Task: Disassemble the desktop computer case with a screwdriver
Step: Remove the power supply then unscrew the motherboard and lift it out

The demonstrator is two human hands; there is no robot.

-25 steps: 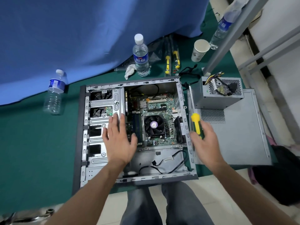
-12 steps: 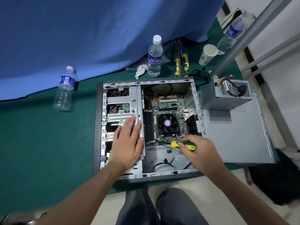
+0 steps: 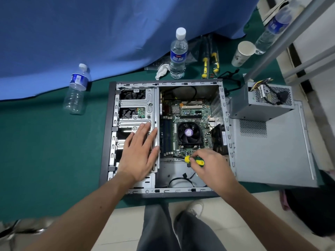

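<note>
Nearest the person, the right hand (image 3: 210, 167) has its fingers curled round the yellow-and-green handle of the screwdriver (image 3: 194, 159), whose dark shaft points left toward the near edge of the motherboard (image 3: 186, 124). The left hand (image 3: 139, 151) lies flat, fingers straight and spread, pressing on the metal drive cage (image 3: 136, 105) and gripping nothing. Both work inside the open computer case (image 3: 163, 192), which lies on its side on the green-covered bench (image 3: 45, 151). This looks like the step of undoing a motherboard screw; the next move likely calls for seating the tip squarely in the screw head, which I cannot make out. Beyond to the right sits the removed power supply (image 3: 261, 104) on the side panel (image 3: 282, 151). Farthest, 2 spare screwdrivers (image 3: 210, 64) lie by a water bottle (image 3: 178, 53).
</note>
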